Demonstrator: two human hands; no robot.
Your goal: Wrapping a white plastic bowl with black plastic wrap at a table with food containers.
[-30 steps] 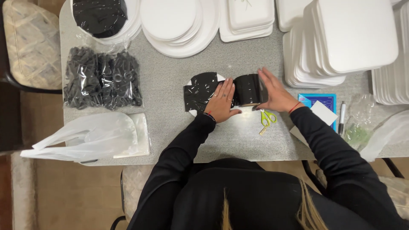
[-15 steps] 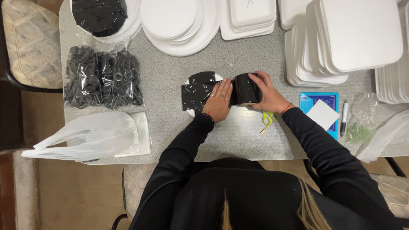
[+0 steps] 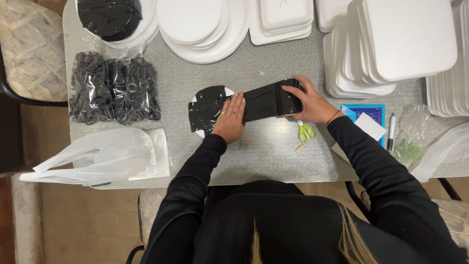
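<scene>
Speckled grey table (image 3: 273, 151): plates (image 3: 195, 24), scissors (image 3: 305, 132), bags (image 3: 115, 88).

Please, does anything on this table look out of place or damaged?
Nothing looks spilled or broken. Only the white plastic bag hangs over the table's near edge, and the black film on the round plate looks wrinkled.

This looks like a packing or preparation area for disposable tableware, maybe in a small shop or catering business. The grey speckled counter (image 3: 273, 146) carries many stacks of white foam plates (image 3: 195, 22) and white foam trays (image 3: 391, 44). There are also clear bags of black plastic pieces (image 3: 115, 88), a white plastic bag (image 3: 93, 156), small scissors (image 3: 305, 132) and a pen (image 3: 392, 131). Beside the counter stands a cushioned chair (image 3: 29, 49) on a tiled floor.
</scene>
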